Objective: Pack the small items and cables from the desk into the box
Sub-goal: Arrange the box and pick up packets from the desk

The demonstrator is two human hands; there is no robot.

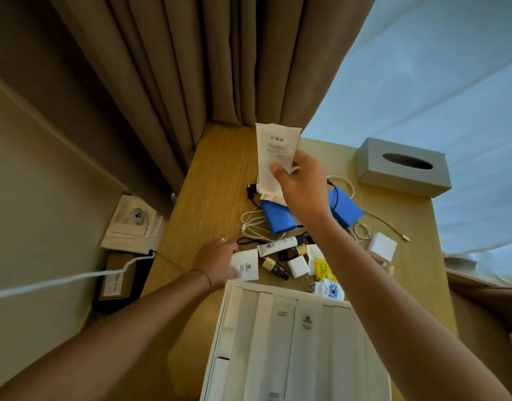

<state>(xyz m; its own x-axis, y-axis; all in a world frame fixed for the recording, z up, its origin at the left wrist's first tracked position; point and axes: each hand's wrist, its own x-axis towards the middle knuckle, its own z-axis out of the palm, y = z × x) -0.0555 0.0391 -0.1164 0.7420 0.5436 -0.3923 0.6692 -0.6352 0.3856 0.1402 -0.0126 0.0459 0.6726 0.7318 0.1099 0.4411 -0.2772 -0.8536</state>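
Cream cloth pouch (pixel 275 157), limp and light, hangs pinched by the right hand (pixel 299 183) above the blue packs (pixel 277 218); grip its hem. Left hand (pixel 217 261) pinches a thin white paper sachet (pixel 247 264) on the wooden surface (pixel 220 169), just beyond the white box (pixel 292 342).

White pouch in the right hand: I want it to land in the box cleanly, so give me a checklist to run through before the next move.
1. Right hand grips white pouch: ok.
2. Pouch lifted off the desk: ok.
3. Pouch over the box: not ok, it is above the blue packs.
4. Box open with room: cannot tell.
5. Left hand grips white sachet: ok.
6. Cables clear of pouch: cannot tell.
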